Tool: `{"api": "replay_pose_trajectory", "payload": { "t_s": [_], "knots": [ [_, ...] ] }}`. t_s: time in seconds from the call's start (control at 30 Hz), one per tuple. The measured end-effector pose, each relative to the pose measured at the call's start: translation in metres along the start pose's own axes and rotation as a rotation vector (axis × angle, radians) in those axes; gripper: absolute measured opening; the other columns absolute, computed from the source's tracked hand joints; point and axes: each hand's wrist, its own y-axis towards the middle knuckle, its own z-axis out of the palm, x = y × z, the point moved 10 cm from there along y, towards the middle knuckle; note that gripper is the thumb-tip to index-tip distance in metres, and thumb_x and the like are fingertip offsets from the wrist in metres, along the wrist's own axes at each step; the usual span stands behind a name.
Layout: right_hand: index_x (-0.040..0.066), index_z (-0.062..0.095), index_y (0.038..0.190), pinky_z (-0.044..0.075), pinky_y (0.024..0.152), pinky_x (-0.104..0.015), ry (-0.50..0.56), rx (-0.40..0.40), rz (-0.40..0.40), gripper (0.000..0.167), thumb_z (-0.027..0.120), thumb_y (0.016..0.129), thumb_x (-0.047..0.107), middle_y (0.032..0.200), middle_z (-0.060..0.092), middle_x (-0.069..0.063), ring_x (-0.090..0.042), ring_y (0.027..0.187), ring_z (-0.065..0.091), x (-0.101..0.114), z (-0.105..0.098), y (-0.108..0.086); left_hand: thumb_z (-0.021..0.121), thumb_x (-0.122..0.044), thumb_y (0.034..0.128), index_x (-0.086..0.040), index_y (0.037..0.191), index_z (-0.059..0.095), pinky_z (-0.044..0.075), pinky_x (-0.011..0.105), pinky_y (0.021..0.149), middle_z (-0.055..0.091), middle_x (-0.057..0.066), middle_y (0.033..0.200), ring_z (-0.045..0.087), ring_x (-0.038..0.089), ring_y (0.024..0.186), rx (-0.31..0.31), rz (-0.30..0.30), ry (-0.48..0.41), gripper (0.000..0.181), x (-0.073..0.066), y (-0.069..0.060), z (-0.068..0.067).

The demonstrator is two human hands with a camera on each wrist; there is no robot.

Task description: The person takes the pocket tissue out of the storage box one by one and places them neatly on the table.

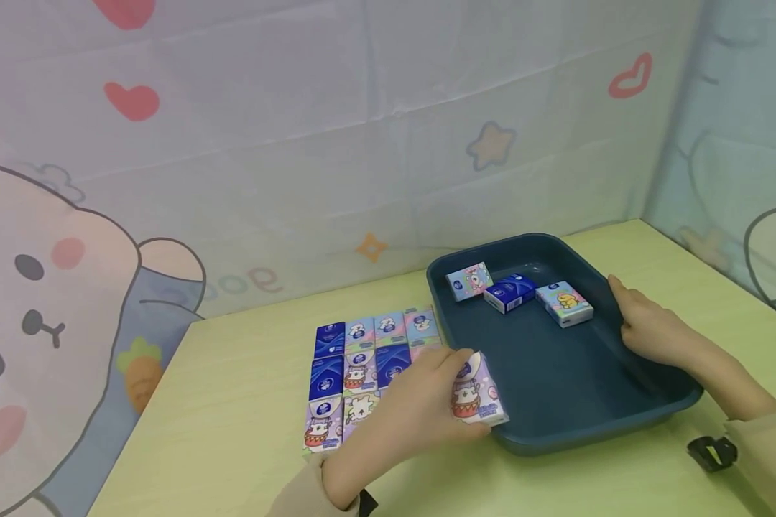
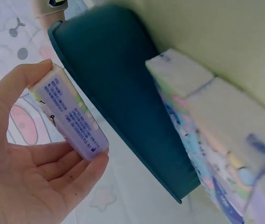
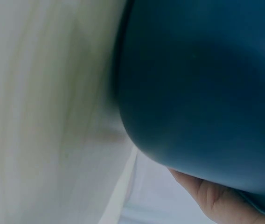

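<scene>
My left hand (image 1: 420, 402) pinches a purple cartoon-print tissue pack (image 1: 477, 396) between thumb and fingers, at the near left corner of the dark teal tray (image 1: 530, 438). In the left wrist view the printed side of this pack (image 2: 72, 119) shows, with the thumb at its upper end and fingertips under its lower end. My right hand (image 1: 653, 327) grips the tray's right rim; in the right wrist view, part of that hand (image 3: 221, 198) shows beyond the tray wall (image 3: 193, 116). Inside the tray lie two cartoon packs (image 1: 469, 281) and a dark blue pack (image 1: 510, 292).
Left of the tray, several blue and cartoon tissue packs (image 1: 326, 377) lie in tight rows on the pale yellow-green table (image 1: 220, 402); my left hand hides some. A printed cloth wall (image 1: 284, 179) stands behind. A black strap (image 1: 713, 454) is near my right sleeve.
</scene>
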Motion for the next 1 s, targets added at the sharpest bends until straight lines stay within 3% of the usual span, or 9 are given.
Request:
{"api": "replay_pose_trajectory", "payload": {
  "t_s": [0.17, 0.4, 0.67, 0.83, 1.0],
  "knots": [
    [-0.026, 0.012, 0.139, 0.048, 0.062, -0.046, -0.001, 0.001, 0.0, 0.068, 0.044, 0.081, -0.009, 0.124, 0.039, -0.05, -0.057, 0.108, 0.049, 0.0, 0.001, 0.0, 0.08, -0.05, 0.0702, -0.015, 0.137, 0.05, 0.052, 0.027, 0.094, 0.059, 0.0, 0.128, 0.055, 0.013, 0.11, 0.029, -0.012, -0.008, 0.082, 0.002, -0.016, 0.007],
    [-0.025, 0.011, 0.14, 0.049, 0.063, -0.047, -0.005, 0.01, 0.008, 0.068, 0.042, 0.082, -0.008, 0.126, 0.037, -0.051, -0.059, 0.112, 0.046, 0.0, 0.001, 0.0, 0.079, -0.048, 0.0715, -0.013, 0.138, 0.047, 0.049, 0.033, 0.101, 0.056, 0.0, 0.13, 0.053, 0.017, 0.119, 0.063, -0.008, 0.058, 0.082, 0.001, -0.038, 0.01],
    [-0.025, 0.01, 0.14, 0.048, 0.062, -0.044, 0.008, 0.014, 0.004, 0.069, 0.042, 0.082, -0.008, 0.127, 0.037, -0.051, -0.059, 0.111, 0.047, -0.002, 0.002, 0.0, 0.076, -0.047, 0.0748, -0.015, 0.145, 0.04, 0.043, 0.039, 0.109, 0.047, -0.001, 0.144, 0.047, 0.019, 0.13, 0.233, -0.102, -0.001, 0.085, 0.007, -0.051, 0.037],
    [-0.026, 0.01, 0.14, 0.049, 0.065, -0.048, 0.01, 0.013, 0.004, 0.069, 0.042, 0.081, -0.008, 0.128, 0.036, -0.051, -0.06, 0.113, 0.045, 0.0, 0.0, -0.001, 0.075, -0.055, 0.0736, -0.012, 0.142, 0.043, 0.046, 0.036, 0.105, 0.051, 0.001, 0.138, 0.049, 0.019, 0.126, 0.232, -0.037, 0.101, 0.087, 0.002, -0.053, 0.049],
    [-0.026, 0.011, 0.139, 0.048, 0.062, -0.045, 0.005, 0.007, 0.002, 0.068, 0.042, 0.081, -0.009, 0.126, 0.037, -0.051, -0.058, 0.11, 0.048, 0.002, -0.001, 0.0, 0.073, -0.061, 0.073, -0.009, 0.136, 0.046, 0.051, 0.032, 0.095, 0.055, 0.002, 0.127, 0.053, 0.017, 0.114, 0.157, 0.047, 0.218, 0.085, -0.004, -0.056, 0.051]
  ]
}}
